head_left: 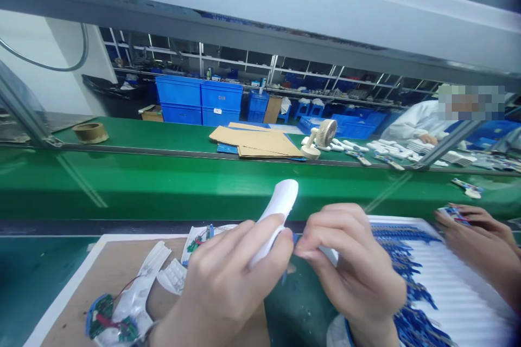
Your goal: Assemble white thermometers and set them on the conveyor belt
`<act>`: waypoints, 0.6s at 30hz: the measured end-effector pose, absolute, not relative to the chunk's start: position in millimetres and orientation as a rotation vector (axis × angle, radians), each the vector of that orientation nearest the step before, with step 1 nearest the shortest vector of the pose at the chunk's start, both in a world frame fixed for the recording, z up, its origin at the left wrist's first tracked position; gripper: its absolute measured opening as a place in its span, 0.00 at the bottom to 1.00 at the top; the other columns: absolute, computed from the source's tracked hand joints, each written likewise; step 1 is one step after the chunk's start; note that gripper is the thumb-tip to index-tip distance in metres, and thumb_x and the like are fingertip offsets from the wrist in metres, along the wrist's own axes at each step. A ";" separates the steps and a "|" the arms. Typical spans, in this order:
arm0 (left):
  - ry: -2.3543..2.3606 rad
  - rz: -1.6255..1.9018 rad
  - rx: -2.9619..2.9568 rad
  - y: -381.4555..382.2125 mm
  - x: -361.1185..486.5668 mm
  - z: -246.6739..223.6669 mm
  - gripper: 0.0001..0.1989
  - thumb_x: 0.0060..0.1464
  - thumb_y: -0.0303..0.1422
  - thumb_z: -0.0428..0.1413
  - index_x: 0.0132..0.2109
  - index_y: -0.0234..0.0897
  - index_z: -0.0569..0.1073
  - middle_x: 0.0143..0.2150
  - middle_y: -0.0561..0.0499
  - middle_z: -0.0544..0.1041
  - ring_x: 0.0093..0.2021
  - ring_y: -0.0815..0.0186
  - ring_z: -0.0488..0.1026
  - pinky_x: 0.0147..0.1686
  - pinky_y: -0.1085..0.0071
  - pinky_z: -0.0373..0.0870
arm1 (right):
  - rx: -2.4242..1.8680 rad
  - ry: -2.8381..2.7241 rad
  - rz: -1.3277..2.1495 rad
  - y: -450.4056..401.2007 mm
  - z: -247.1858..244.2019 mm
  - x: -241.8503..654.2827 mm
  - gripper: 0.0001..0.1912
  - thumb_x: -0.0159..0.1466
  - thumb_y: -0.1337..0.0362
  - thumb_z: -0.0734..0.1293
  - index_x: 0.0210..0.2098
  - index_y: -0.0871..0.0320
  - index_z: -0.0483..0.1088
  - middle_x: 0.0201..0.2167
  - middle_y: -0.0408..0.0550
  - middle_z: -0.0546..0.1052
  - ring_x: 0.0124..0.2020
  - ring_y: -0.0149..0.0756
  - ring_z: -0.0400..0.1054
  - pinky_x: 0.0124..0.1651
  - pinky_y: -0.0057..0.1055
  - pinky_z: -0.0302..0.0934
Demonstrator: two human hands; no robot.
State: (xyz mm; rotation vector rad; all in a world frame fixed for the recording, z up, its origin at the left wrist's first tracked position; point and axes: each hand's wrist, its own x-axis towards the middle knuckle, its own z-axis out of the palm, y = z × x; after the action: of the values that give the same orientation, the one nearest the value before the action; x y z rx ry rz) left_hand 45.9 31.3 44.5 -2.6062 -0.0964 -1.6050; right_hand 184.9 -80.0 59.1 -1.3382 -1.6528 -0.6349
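Observation:
My left hand (232, 271) is closed around a white curved plastic shell (283, 198), whose rounded end points up and away. Close to its right, my right hand (350, 260) has thumb and fingers pinched together; a bit of blue shows by the fingertips, but what they hold is hidden. Under and left of my left hand, an opened white casing (136, 298) lies on brown cardboard (73, 287), with a green circuit board (101, 314) and red wires. A smaller white piece (173, 276) and another casing with green board (199, 238) lie beside it.
Several blue strip-like parts (407, 265) fill a white ribbed tray (459, 287) at right. Another person's hands (480, 244) hold a small board there. Beyond the green belt (163, 184) are cardboard sheets (260, 141), a small fan (319, 138), a tape roll (90, 133) and a co-worker (419, 119).

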 end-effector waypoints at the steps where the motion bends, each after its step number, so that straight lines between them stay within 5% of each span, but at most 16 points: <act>1: -0.121 -1.608 -2.665 30.7 45.7 43.7 0.10 0.70 0.27 0.45 0.44 0.39 0.72 0.43 0.53 0.84 0.31 0.69 0.82 0.27 0.75 0.73 | -1.358 -1.658 -0.667 -79.2 59.0 184.3 0.09 0.71 0.67 0.61 0.34 0.58 0.67 0.30 0.43 0.70 0.36 0.31 0.62 0.40 0.31 0.57; 11: -0.301 -1.722 -3.162 24.4 42.5 40.0 0.14 0.67 0.46 0.49 0.48 0.42 0.70 0.44 0.54 0.83 0.41 0.70 0.81 0.37 0.80 0.76 | -1.321 -1.639 -0.891 -68.2 50.5 178.1 0.10 0.73 0.69 0.58 0.34 0.59 0.63 0.33 0.42 0.67 0.36 0.28 0.62 0.41 0.30 0.59; 18: -0.632 -1.356 -3.885 29.7 39.9 44.2 0.06 0.59 0.33 0.62 0.43 0.47 0.73 0.42 0.63 0.80 0.41 0.70 0.76 0.39 0.78 0.68 | -1.229 -1.630 -0.916 -66.5 37.3 176.6 0.09 0.70 0.75 0.60 0.34 0.61 0.64 0.35 0.43 0.70 0.38 0.26 0.66 0.40 0.28 0.64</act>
State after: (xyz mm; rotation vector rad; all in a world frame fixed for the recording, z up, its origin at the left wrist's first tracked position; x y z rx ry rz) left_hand 39.9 29.7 44.2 -3.8851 -0.6318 -1.3562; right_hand 176.6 -66.5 37.3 -1.2288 -1.6300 -0.9156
